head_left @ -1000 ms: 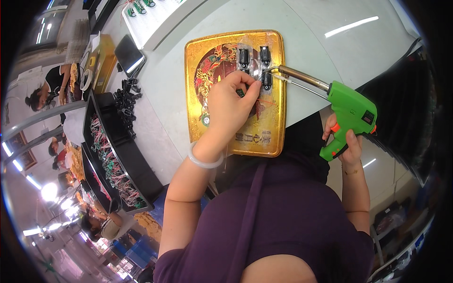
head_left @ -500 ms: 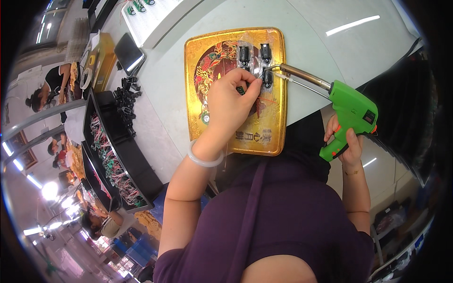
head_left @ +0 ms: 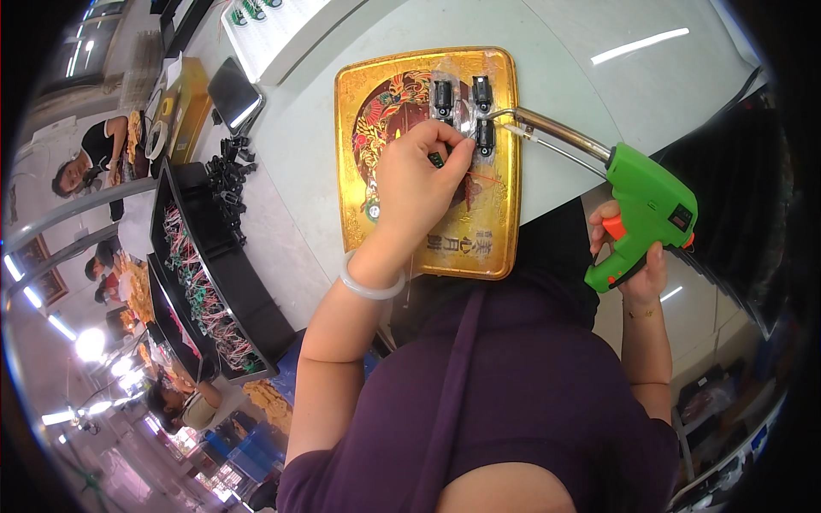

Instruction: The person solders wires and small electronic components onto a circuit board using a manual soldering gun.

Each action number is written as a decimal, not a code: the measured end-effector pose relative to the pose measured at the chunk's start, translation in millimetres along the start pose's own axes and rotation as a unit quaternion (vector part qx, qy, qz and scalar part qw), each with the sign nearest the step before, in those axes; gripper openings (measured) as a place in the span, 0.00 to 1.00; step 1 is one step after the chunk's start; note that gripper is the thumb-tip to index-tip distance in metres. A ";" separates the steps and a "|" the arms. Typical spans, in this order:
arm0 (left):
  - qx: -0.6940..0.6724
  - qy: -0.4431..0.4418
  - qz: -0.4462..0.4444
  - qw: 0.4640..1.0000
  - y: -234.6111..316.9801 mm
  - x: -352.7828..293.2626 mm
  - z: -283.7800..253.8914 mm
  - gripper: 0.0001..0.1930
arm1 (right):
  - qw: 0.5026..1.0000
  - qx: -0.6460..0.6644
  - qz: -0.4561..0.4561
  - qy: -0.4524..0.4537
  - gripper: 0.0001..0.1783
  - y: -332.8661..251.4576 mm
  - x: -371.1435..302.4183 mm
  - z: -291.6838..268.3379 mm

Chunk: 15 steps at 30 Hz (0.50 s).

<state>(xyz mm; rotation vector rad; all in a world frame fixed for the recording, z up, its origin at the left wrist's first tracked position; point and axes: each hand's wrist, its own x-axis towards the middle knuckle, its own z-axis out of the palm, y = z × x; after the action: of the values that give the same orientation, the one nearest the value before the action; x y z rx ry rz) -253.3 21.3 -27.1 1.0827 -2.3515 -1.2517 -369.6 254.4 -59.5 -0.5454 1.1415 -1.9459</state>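
Both are busy: our left hand [head_left: 415, 175] pinches a partly hidden small green part [head_left: 437, 159] between closed fingers [head_left: 445, 132] over the gold tray [head_left: 505, 214], our right hand [head_left: 643, 285] wraps the green soldering gun [head_left: 652, 201], and wobbling might swing its tip [head_left: 499, 114], near black modules [head_left: 485, 137], into us.

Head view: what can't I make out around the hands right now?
All in the head view:
Small green piece: partly covered by the left hand.
Green soldering gun: its tip's contact with the nearest black part, too small to tell.
Right hand: palm hidden by the gun's handle.
White tray: cut off by the upper edge.
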 end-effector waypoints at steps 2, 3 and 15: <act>-0.003 0.000 -0.001 1.000 -1.2 -0.2 -0.1 0.06 | 0.999 -0.030 0.009 -0.009 0.36 -1.0 0.6 0.2; -0.003 0.002 0.005 1.000 -1.3 -0.2 0.0 0.06 | 0.999 -0.030 0.009 -0.009 0.36 -0.4 -0.1 -0.5; 0.015 -0.013 0.014 1.000 0.9 -0.7 -1.5 0.06 | 0.999 -0.029 0.025 0.001 0.33 4.7 -1.0 -1.8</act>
<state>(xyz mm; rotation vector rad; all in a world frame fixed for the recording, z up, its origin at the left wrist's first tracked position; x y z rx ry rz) -252.5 21.2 -25.4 1.0436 -2.4031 -1.2326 -368.2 254.8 -64.4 -0.5411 1.2039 -1.8760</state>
